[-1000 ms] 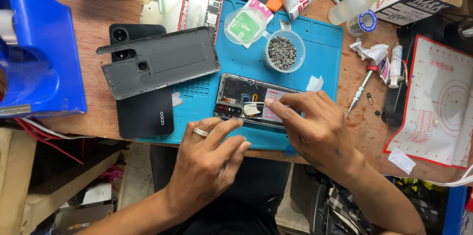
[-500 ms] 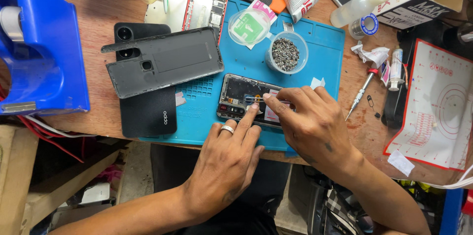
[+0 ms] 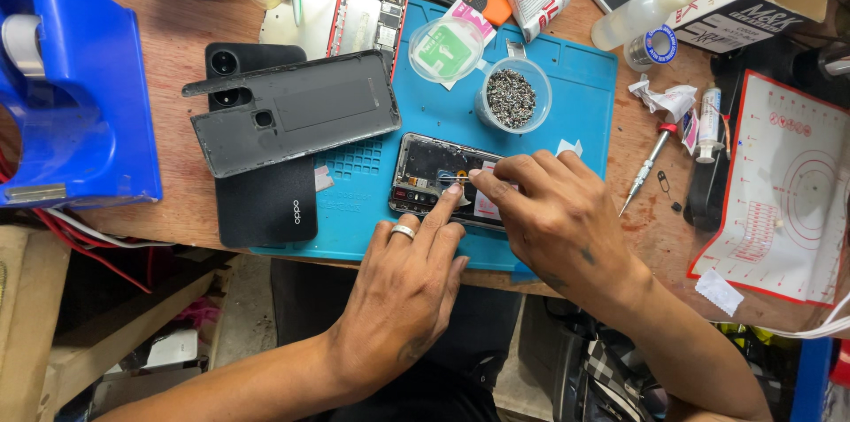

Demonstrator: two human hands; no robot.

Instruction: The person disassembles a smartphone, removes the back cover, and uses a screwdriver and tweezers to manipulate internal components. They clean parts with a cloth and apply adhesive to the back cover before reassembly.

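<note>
An opened phone (image 3: 423,176) with its insides showing lies on a blue work mat (image 3: 372,201). My left hand (image 3: 409,285), a ring on one finger, rests on the mat's near edge with the index fingertip pressing on the phone's lower part. My right hand (image 3: 556,214) covers the phone's right half and pinches thin tweezers (image 3: 453,178) whose tip points into the phone. A grey back cover (image 3: 297,112) lies left of the phone, over a black phone (image 3: 266,201).
A clear cup of small screws (image 3: 512,97) and a round container with a green lid (image 3: 445,48) stand on the mat's far side. A screwdriver (image 3: 645,170), glue tubes, bottles, and a white and red mat (image 3: 779,201) lie right. A blue box (image 3: 75,94) stands left.
My left hand has slid up and right, from lying flat over the phone's near edge to touching it with one fingertip. The right hand stays on the phone, tweezers now visible.
</note>
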